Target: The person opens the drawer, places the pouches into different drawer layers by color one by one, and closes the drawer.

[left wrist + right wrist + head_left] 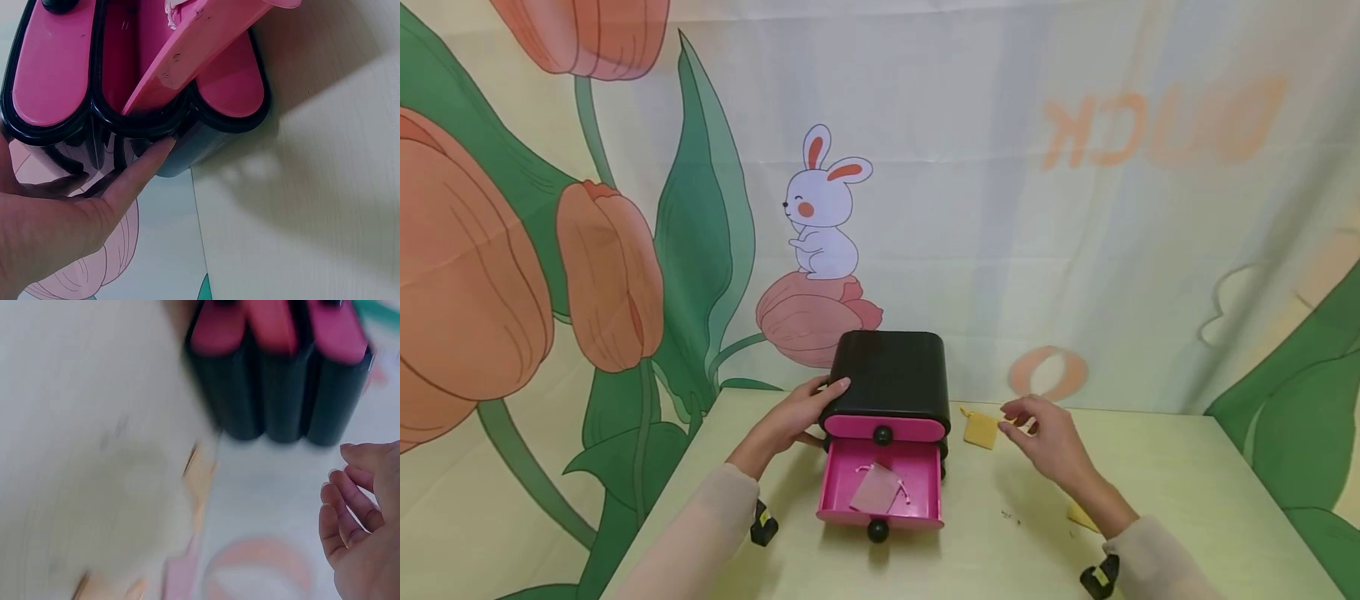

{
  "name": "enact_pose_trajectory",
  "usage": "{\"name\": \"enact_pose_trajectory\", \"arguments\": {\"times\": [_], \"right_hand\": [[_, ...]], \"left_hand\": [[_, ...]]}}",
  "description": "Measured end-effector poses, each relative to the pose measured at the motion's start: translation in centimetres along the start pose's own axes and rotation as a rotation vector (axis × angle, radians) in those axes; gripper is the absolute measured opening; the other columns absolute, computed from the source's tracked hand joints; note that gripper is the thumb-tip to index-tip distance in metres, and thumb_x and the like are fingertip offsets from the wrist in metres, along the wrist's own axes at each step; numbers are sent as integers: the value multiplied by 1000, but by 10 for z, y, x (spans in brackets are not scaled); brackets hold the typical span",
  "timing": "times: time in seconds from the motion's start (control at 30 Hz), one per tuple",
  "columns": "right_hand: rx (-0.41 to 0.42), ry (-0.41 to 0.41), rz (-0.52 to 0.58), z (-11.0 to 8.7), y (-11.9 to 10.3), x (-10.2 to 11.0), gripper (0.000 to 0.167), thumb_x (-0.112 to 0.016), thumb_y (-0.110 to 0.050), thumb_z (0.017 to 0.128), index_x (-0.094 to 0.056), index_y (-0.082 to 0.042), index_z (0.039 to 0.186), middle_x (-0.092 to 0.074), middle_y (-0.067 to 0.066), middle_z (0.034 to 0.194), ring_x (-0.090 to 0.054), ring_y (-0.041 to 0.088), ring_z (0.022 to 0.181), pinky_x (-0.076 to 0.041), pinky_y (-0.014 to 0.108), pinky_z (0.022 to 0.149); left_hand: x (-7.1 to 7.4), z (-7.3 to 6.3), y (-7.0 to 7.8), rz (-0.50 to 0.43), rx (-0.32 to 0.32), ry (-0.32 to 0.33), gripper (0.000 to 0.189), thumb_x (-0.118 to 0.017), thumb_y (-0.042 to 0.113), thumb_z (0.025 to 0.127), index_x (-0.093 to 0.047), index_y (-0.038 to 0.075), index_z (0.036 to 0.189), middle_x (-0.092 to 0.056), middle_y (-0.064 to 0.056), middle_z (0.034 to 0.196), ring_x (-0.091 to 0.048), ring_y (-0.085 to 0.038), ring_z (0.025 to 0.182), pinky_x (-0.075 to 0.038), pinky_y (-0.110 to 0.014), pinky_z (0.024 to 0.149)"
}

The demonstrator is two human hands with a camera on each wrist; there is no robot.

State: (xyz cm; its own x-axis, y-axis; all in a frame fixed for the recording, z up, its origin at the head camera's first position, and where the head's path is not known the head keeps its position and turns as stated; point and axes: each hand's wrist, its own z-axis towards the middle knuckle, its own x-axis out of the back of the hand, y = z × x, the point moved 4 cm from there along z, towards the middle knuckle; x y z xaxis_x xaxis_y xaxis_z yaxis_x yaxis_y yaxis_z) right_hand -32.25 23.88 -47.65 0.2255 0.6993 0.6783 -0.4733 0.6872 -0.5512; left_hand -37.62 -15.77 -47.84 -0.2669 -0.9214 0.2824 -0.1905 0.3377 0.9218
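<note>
cabinet (891, 372) (drawer (921, 492) out), left grip (787, 416) holding

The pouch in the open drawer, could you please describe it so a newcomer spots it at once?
Find the black cabinet on the table, then its pulled-out pink drawer. Inside lies the pouch: dusty pink with pale drawstrings, unlike the yellow pouch right of the cabinet.

head view forward and down, wrist views nearer, all sharing the drawer unit (891, 379)

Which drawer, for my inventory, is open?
The middle pink plastic drawer of the rounded black cabinet, pulled out; its pink top drawer and bottom drawer are shut.
</note>
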Motion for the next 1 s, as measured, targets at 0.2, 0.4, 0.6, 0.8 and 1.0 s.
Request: {"name": "enact_pose_trajectory", "arguments": {"times": [0.2, 0.4, 0.6, 0.8, 1.0], "right_hand": [[-113, -84, -19, 3, 66, 6, 27, -80, -13, 97, -74, -1, 120, -72, 16, 116, -64, 36, 106, -55, 51, 87], [-159, -153, -75, 0, 105, 1, 39, -72, -16, 101, -67, 10, 130, -65, 30, 131, -54, 54, 125, -45, 70, 103], [-156, -233, -210, -3, 122, -6, 45, -69, -13, 101, -60, 13, 137, -56, 36, 142, -49, 62, 127, -43, 76, 102], [-153, -306, -235, -6, 146, -15, 52, -63, -9, 102, -50, 16, 146, -49, 35, 152, -45, 60, 136, -39, 75, 108], [-230, -345, -320, -10, 157, -24, 41, -62, -10, 103, -61, 10, 139, -54, 32, 145, -48, 57, 130, -45, 76, 101]], "left_hand": [[1, -2, 0, 0, -1, 8, 99, -63, 69, 96, -27, 10, 166, -51, -26, 152, -58, -46, 132, -62, -59, 88], [2, -1, 0, 6, 3, 13, 101, -64, 70, 95, -26, 9, 166, -50, -26, 153, -58, -46, 132, -62, -58, 86], [1, -1, 0, 12, 10, 19, 102, -64, 71, 94, -26, 9, 167, -50, -25, 154, -57, -46, 133, -62, -58, 87], [1, -1, 0, 2, 1, 13, 100, -64, 68, 96, -27, 8, 166, -50, -26, 153, -56, -47, 134, -62, -59, 87], [1, -1, -1, 4, -10, 11, 100, -64, 69, 96, -27, 8, 166, -51, -26, 152, -57, -47, 133, -63, -59, 85]]}}
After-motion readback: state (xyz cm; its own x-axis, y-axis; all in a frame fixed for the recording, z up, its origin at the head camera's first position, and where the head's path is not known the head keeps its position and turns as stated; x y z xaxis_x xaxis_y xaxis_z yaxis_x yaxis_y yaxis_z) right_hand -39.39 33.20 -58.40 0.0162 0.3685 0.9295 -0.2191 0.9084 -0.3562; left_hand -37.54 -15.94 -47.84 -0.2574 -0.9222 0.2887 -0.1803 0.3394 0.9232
